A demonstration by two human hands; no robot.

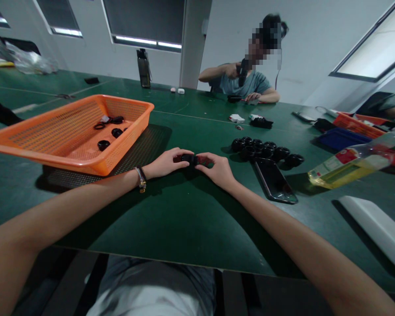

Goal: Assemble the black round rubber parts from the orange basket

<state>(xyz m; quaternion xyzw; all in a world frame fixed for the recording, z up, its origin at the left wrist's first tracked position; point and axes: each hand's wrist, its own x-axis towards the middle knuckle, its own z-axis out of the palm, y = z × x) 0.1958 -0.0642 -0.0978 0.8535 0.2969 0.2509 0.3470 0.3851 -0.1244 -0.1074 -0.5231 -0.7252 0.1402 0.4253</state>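
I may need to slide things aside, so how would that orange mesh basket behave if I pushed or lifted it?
The orange basket looks like thin perforated plastic, so probably light and a bit flexible. It holds only a few small black parts, which would likely slide or rattle. It sits on a dark mat, so it may drag rather than glide.

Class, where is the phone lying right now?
The phone lies on the green table, right of the right hand, just below the black parts.

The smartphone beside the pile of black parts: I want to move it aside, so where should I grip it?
Grip the smartphone by its two long edges, from above. It lies flat, screen up, on the green table, its near end clear of the black parts.
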